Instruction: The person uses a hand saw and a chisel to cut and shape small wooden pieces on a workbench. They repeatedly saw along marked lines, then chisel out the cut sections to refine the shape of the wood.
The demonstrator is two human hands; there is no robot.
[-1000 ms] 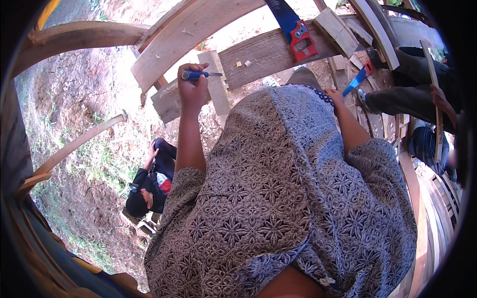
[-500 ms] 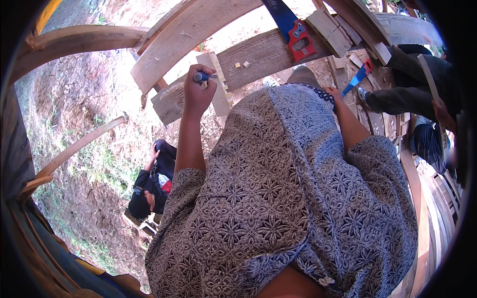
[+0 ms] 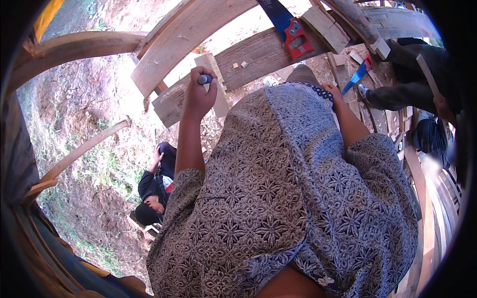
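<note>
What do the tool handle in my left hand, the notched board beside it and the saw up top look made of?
Tool handle: bluish, smooth, maybe plastic; your left hand hides much of it. Notched board: bare wood, matte, yellowish at the notches. Saw: thin blue blade, likely coated metal; bright red grip, smooth, probably plastic.

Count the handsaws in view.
2: one handsaw lies on the plank, top centre; another handsaw is at upper right, near a co-worker's shoe. More may be hidden.
</note>
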